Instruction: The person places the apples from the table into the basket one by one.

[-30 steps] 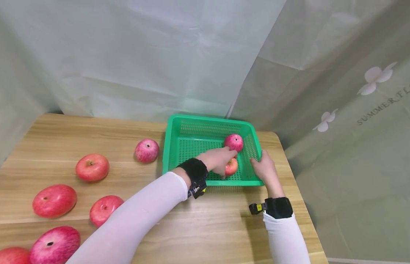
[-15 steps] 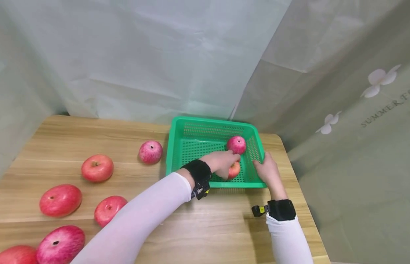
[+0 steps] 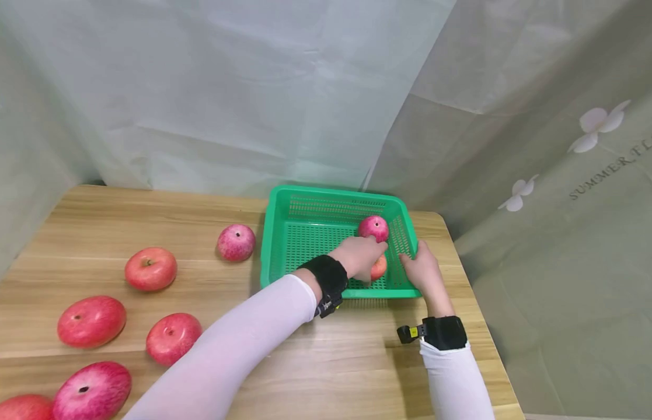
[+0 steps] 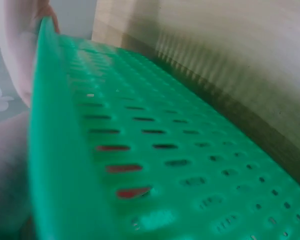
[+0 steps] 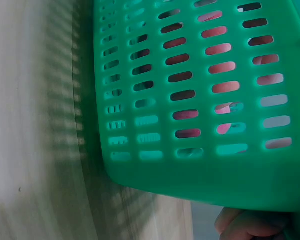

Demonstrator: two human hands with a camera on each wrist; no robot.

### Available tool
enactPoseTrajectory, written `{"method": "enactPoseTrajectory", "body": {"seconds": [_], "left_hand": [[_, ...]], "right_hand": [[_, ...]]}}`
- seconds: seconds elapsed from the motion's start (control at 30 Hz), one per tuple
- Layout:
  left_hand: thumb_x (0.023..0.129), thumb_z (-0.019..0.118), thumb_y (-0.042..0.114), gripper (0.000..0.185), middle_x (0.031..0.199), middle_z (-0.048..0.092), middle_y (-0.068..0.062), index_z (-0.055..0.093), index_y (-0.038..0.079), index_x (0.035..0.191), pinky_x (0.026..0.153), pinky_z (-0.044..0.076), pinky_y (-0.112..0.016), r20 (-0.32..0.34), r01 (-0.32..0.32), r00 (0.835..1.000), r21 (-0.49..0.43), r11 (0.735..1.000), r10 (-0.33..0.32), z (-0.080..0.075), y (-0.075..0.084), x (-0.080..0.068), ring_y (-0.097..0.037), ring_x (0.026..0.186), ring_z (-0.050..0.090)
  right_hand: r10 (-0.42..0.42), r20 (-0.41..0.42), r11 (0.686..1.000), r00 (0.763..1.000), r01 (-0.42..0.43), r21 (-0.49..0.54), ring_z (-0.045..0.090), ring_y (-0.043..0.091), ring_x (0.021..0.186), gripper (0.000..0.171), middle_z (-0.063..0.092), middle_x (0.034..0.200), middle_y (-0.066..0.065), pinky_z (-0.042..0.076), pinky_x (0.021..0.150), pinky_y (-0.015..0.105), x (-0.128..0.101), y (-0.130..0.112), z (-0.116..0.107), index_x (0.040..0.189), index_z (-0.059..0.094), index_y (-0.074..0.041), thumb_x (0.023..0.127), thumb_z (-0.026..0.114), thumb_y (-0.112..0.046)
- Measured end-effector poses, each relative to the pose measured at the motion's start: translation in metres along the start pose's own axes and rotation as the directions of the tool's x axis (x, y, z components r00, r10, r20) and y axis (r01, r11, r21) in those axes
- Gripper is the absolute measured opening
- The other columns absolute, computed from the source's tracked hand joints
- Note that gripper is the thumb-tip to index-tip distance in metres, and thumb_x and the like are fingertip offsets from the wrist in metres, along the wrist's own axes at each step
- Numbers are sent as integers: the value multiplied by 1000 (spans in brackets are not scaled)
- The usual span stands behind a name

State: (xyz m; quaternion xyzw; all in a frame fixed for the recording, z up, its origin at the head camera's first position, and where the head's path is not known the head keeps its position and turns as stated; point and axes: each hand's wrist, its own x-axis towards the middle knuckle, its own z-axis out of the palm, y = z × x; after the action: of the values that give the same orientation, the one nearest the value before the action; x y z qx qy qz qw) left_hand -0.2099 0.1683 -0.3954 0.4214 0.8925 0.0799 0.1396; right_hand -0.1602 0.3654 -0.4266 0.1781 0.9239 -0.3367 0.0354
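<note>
A green perforated plastic basket (image 3: 289,291) stands at the back right of the wooden table. Inside it, my left hand (image 3: 359,256) curls over a light red apple (image 3: 379,268), which shows only partly past the fingers. A darker pink apple (image 3: 373,227) sits just behind, close to the fingertips. My right hand (image 3: 423,271) grips the basket's right rim, thumb on the inner side. Through slots in the basket wall (image 4: 155,150) the left wrist view shows bits of red. In the right wrist view, curled fingers (image 5: 250,225) show under the rim.
One pink apple (image 3: 236,242) lies left of the basket. Further left are several more, among them a red apple (image 3: 150,269), another red apple (image 3: 91,322) and a streaked dark pink apple (image 3: 92,391). A pale curtain (image 3: 226,105) hangs behind the table (image 3: 326,361).
My left hand has shifted slightly right inside the basket, with the light red apple. The right hand keeps its grip on the rim. The basket has stayed in place.
</note>
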Motion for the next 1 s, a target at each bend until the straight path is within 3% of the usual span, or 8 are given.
{"method": "enactPoseTrajectory", "body": {"seconds": [0.13, 0.23, 0.47, 0.87, 1.0], "left_hand": [[83, 94, 34, 76, 132, 70, -4, 57, 15, 146, 93, 60, -39, -16, 14, 1000, 43, 999, -13, 4, 4, 0, -23, 115, 70], [81, 96, 36, 76, 128, 71, -4, 58, 14, 143, 92, 60, -38, -6, 18, 1000, 18, 1000, -18, 7, 9, 0, -24, 114, 70], [89, 90, 25, 75, 143, 64, -12, 53, 13, 152, 97, 59, -38, 16, 29, 999, -2, 1000, -29, 7, 20, 2, -26, 122, 68], [96, 79, 25, 60, 139, 65, -12, 55, 16, 151, 97, 58, -38, -8, 21, 1000, -18, 1000, -22, 18, 24, 11, -26, 119, 69], [97, 77, 23, 62, 142, 63, -12, 52, 19, 155, 98, 58, -39, 15, 10, 1000, -20, 1000, -10, 18, 21, 13, -25, 122, 67]], "right_hand": [[-8, 7, 1000, 1000, 8, 7, 65, 43, 117, 49, 60, 133, 30, 58, 92, 56, -1, -1, 1, 150, 40, 4, 111, 54, -22], [-9, 11, 1000, 1000, 9, -6, 65, 44, 116, 48, 60, 132, 30, 58, 90, 56, -4, 1, 0, 149, 40, 5, 111, 54, -21], [-10, 1, 1000, 1000, 10, -7, 67, 43, 112, 47, 61, 131, 30, 60, 86, 55, -5, 3, -4, 148, 41, 4, 111, 54, -21], [-23, -3, 1000, 1000, 23, 0, 64, 44, 117, 52, 58, 137, 31, 58, 93, 58, -4, 4, -1, 154, 37, 5, 111, 53, -20], [-31, -4, 1000, 1000, 31, 2, 64, 42, 115, 50, 59, 136, 30, 57, 93, 57, -2, 1, 0, 151, 39, 5, 110, 53, -20]]}}
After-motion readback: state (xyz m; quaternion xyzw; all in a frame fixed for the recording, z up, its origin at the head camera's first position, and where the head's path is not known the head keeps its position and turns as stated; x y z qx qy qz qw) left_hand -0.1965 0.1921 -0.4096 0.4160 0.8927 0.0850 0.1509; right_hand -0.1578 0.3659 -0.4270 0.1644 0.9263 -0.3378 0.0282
